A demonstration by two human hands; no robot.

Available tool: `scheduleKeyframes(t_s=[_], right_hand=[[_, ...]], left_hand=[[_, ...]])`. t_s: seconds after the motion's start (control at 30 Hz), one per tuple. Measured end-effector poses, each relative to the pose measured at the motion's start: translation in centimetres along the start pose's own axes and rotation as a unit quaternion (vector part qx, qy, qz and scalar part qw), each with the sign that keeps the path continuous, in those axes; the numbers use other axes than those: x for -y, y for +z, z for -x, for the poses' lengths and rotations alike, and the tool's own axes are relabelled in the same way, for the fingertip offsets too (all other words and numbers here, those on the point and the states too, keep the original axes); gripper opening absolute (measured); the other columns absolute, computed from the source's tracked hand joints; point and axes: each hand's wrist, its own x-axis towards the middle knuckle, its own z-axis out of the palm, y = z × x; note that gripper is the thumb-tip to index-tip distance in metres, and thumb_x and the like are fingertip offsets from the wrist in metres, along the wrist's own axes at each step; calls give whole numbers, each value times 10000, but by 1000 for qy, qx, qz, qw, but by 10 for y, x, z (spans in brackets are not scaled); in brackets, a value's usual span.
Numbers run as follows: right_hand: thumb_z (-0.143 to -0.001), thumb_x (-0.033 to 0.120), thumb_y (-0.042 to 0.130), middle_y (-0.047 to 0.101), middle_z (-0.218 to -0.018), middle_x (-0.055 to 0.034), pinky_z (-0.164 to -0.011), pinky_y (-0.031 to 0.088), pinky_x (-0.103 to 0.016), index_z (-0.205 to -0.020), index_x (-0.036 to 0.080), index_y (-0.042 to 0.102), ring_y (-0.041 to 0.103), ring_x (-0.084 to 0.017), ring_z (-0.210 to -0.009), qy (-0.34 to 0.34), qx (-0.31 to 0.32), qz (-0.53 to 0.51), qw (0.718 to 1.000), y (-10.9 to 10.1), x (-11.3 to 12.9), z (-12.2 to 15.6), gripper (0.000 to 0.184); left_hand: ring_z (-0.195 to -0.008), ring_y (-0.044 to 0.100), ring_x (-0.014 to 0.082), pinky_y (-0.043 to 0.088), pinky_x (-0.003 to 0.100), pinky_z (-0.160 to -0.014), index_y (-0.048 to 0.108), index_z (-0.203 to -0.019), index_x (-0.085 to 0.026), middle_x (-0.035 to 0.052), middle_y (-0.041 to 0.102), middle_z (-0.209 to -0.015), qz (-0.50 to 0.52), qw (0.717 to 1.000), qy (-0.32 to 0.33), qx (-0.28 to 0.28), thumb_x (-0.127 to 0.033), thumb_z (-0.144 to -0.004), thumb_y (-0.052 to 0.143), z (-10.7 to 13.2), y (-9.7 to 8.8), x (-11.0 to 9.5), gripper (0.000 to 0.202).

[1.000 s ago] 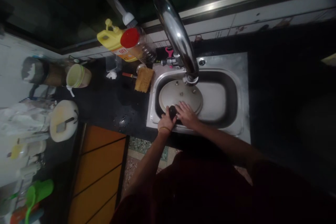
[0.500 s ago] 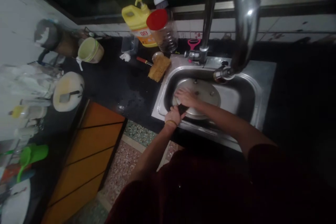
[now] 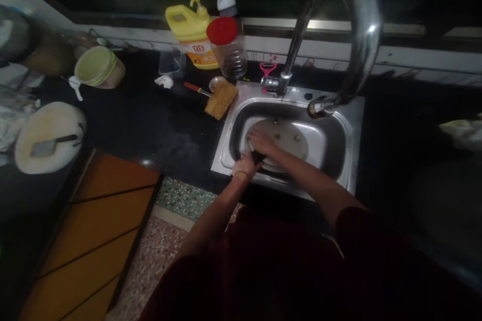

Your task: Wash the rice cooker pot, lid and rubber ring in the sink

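A round, pale grey pan (image 3: 289,145) with a dark handle lies in the steel sink (image 3: 331,155). A few small marks or knobs show on its surface. Around the dark handle, at the sink's front left edge, my left hand (image 3: 244,164) is closed. My right hand (image 3: 262,141) reaches across and rests on the left part of the pan, fingers stretched out. Whether anything thin lies under its palm is hidden. The curved faucet (image 3: 361,20) arches above, with its spout (image 3: 320,107) over the sink's back right.
Left of the sink lie a brown sponge-like slab (image 3: 222,99) and a red-handled tool (image 3: 193,87). Behind stand a yellow pump jug (image 3: 194,35) and a red-lidded jar (image 3: 228,50). Farther left are a bucket (image 3: 100,67) and a white board (image 3: 37,160) bearing a cleaver.
The head view has shifted, so the counter things appear farther left. My right hand has moved slightly on the pan; my left hand keeps hold of the handle.
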Motion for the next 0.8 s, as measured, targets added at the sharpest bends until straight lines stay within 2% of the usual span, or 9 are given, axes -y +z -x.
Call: scheduleKeyframes(t_s=[0.07, 0.17, 0.3, 0.37, 0.5, 0.53, 0.6, 0.67, 0.8], right_hand=[[-962, 228, 279, 469, -1425, -103, -1127, 275, -435, -1307, 145, 548, 334, -232, -1360, 0, -11, -33, 999, 7, 9, 15, 445], [-962, 237, 273, 418, -1470, -93, -1144, 268, -444, -1365, 156, 498, 276, -232, -1404, 59, -48, -67, 995, 19, 16, 52, 469], [-957, 243, 261, 396, -1483, -106, -1167, 250, -434, -1399, 116, 452, 252, -222, -1422, 134, -66, -84, 985, 25, -4, 103, 498], [-956, 248, 257, 384, -1488, -125, -1172, 243, -416, -1410, 82, 428, 246, -225, -1425, 188, -75, -82, 976, 26, -17, 117, 512], [-956, 230, 230, 388, -1467, -201, -1154, 247, -444, -1418, -8, 371, 264, -264, -1416, 310, -109, -71, 942, 29, -16, 115, 538], [-955, 228, 238, 379, -1473, -203, -1149, 247, -449, -1422, -4, 364, 262, -267, -1417, 306, -109, -70, 943, 30, -10, 111, 537], [-949, 226, 272, 367, -1490, -174, -1147, 245, -445, -1434, 42, 369, 254, -258, -1421, 243, -94, -70, 963, 31, 1, 105, 527], [-943, 207, 281, 381, -1486, -158, -1139, 252, -437, -1435, 74, 380, 279, -251, -1410, 211, -78, -73, 972, 26, 1, 101, 520], [-953, 203, 252, 378, -1485, -171, -1108, 254, -499, -1445, 74, 346, 319, -269, -1384, 314, -66, -77, 944, 11, -22, 96, 517]], left_hand=[[-993, 658, 274, 499, 354, -817, 424, -1227, -145, 172, 576, -1138, -12, 1000, 15, -7, -580, -859, 487, -1, 0, -1, 573], [-993, 658, 263, 501, 342, -814, 415, -1227, -145, 169, 576, -1133, -32, 999, 38, -13, -547, -864, 505, -2, 3, -5, 549], [-955, 664, 266, 511, 346, -782, 410, -1235, -137, 168, 585, -1100, -50, 997, 64, -5, -577, -869, 465, -4, 5, -11, 575], [-929, 666, 272, 513, 352, -765, 416, -1238, -140, 164, 587, -1087, -64, 995, 71, -10, -586, -868, 455, -5, 5, -12, 582], [-957, 648, 283, 493, 373, -809, 461, -1200, -136, 163, 594, -1072, -101, 991, 75, -47, -574, -876, 440, -11, 1, -6, 545], [-988, 636, 292, 478, 389, -844, 477, -1175, -130, 166, 598, -1068, -112, 989, 76, -61, -568, -877, 442, -13, -1, -4, 531], [-1033, 616, 300, 453, 402, -891, 495, -1137, -126, 166, 603, -1069, -130, 985, 77, -79, -559, -874, 454, -17, -3, 2, 509], [-1020, 622, 287, 460, 376, -871, 490, -1138, -131, 158, 605, -1075, -135, 985, 75, -78, -564, -869, 462, -21, -4, 7, 511], [-943, 648, 255, 481, 327, -786, 472, -1165, -145, 140, 610, -1054, -134, 987, 66, -59, -608, -870, 424, -25, -6, 13, 551]])
